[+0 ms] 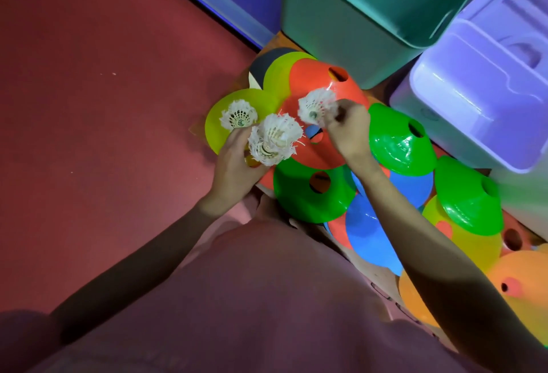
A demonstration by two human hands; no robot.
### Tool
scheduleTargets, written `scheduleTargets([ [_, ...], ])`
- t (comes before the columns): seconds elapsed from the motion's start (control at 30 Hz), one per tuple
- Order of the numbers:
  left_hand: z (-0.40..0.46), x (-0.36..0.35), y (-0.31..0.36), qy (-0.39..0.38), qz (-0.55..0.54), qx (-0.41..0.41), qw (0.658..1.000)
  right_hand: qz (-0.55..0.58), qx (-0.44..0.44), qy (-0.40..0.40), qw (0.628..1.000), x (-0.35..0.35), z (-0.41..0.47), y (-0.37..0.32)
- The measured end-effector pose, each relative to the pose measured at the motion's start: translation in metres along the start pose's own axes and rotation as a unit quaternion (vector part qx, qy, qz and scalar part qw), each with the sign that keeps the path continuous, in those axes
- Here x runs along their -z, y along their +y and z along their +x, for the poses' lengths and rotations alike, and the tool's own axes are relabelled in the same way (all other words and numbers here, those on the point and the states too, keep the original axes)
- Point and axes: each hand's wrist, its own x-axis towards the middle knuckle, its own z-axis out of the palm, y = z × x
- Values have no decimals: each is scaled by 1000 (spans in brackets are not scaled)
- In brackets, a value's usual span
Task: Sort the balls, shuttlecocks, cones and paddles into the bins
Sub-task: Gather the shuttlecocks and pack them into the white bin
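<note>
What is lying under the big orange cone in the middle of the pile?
Under the orange cone, a lime cone shows at its far edge, a green cone overlaps its near edge, and a blue patch shows by its middle. Anything deeper is covered.

Dim, colour-tinted light; wide-angle edge distortion.

1. The cones (398, 143) look like smooth, glossy plastic.
2. The shuttlecocks (274, 138) have frayed white feathers.
3. The bins (480, 82) are smooth plastic with a soft sheen.
4. The floor (103, 76) is matt.
</note>
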Motion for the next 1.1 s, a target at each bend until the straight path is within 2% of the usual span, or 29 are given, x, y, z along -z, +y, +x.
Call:
scheduleTargets([
  [0.1, 1, -4, 1, 2, 6, -2, 1000, 209, 8, 56, 976, 32, -16, -12],
  [0.2, 2, -10, 2, -8, -4, -7, 1000, 297, 3, -2, 955, 58, -31, -27],
  [0.4, 7, -21, 6, -10, -19, -32, 999, 206, 41, -95, 973, 52, -40, -30],
  [0.63, 4, -22, 6, -1, -41, -11, 999, 96, 85, -84, 988, 35, -42, -37],
  [0.8, -2, -13, -7, 11, -17, -2, 1000, -46, 205, -155, 965, 27, -43, -45],
  [0.97, -13, -4, -20, 16, -35, 19, 999, -67, 243, -219, 942, 11, -37, -48],
  [1.1, -21, 0, -32, 59, -93, 54, 993, 14, 198, -235, 952, 3, -32, -60],
])
